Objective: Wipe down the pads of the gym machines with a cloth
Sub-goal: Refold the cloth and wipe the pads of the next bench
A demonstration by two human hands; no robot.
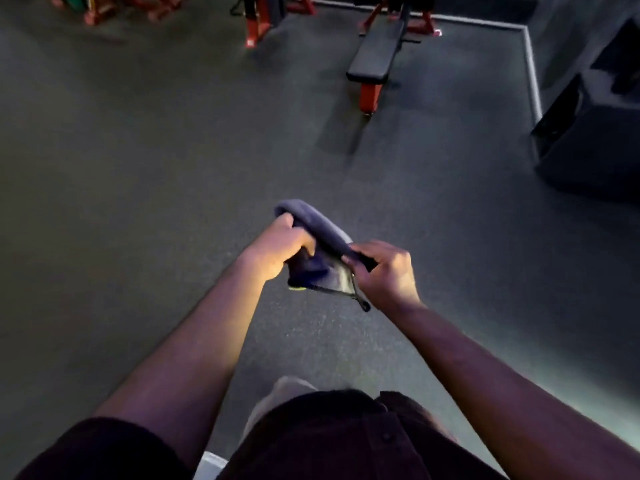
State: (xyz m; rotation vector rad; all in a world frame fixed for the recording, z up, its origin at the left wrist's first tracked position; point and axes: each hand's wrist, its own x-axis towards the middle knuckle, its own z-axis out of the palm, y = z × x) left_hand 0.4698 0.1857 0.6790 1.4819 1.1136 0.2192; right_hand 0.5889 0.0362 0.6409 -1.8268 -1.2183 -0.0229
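gym floor (138, 168) | cloth (322, 233) (bunched) between hands; left hand (280, 249) fingers clenched on it; right hand (386, 271) pinching its edge

No readable text, label, brand, number or sign anywhere in this dim view.

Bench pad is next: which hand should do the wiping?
Probably the left hand: it grips the bulk of the cloth, while the right hand only pinches one edge. The bench lies ahead and slightly right, so either could reach it.
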